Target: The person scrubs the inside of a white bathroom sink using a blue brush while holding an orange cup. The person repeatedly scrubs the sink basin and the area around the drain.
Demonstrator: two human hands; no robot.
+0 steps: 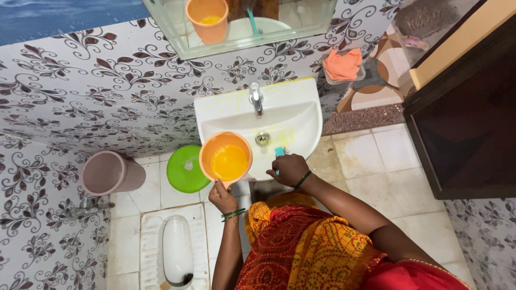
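Head view, looking straight down: the left hand (222, 196), just left of frame centre, is closed around the handle of an orange mug (226, 157); the handle itself is hidden under the fingers, and the mug's mouth faces the camera, showing a yellow liquid inside. The mug hangs over the lower left rim of the white washbasin (290, 102), which sits at upper centre against the patterned wall tiles. The right hand (289, 169), at frame centre, is clenched over a teal-handled brush (279, 152) at the basin's front edge; only a short stub of teal shows above the knuckles, so the working end cannot be made out. Yellowish smears mark the basin's rim and bowl around the chrome tap (256, 99) and the drain (262, 138). Left of the mug a green lid (185, 169) lies partly covered by the mug's rim. Further left stands a brownish bucket (110, 172) above a wall tap (86, 208). The squat toilet pan (176, 252) at lower left is cut off by the frame's bottom edge. The mirror (236, 24) at top is cropped and repeats the mug. An orange cloth (343, 64) rests in a wall holder at upper right.
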